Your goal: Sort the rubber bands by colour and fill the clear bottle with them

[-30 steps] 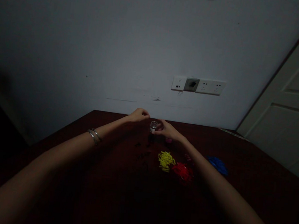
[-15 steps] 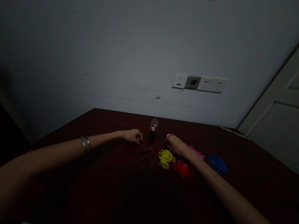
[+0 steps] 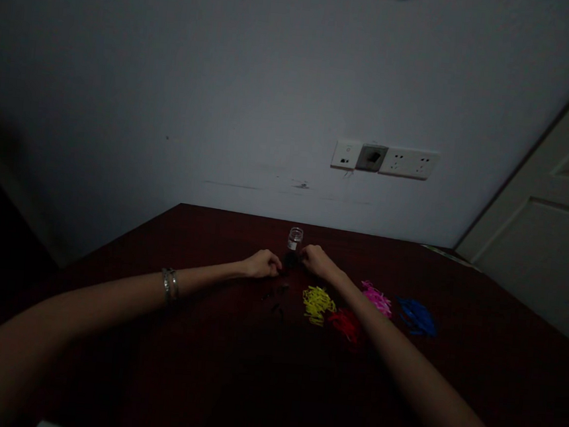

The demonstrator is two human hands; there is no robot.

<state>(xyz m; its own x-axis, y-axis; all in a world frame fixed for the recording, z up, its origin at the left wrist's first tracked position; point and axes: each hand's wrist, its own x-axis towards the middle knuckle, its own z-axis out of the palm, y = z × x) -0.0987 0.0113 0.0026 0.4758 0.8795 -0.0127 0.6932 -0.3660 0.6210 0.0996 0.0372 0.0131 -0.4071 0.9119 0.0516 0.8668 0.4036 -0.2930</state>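
Left hand (image 3: 261,264) and right hand (image 3: 317,260) are half curled beside the clear jar (image 3: 295,238) on the table (image 3: 197,236); I can't tell if they hold anything; slow, soft fingers help stop it tipping.

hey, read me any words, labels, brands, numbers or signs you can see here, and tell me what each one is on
No text can be read anywhere in this view.
Glass jar: a small white label on its side, too small and dim to read.
Wall sockets: holes show, but no readable lettering.
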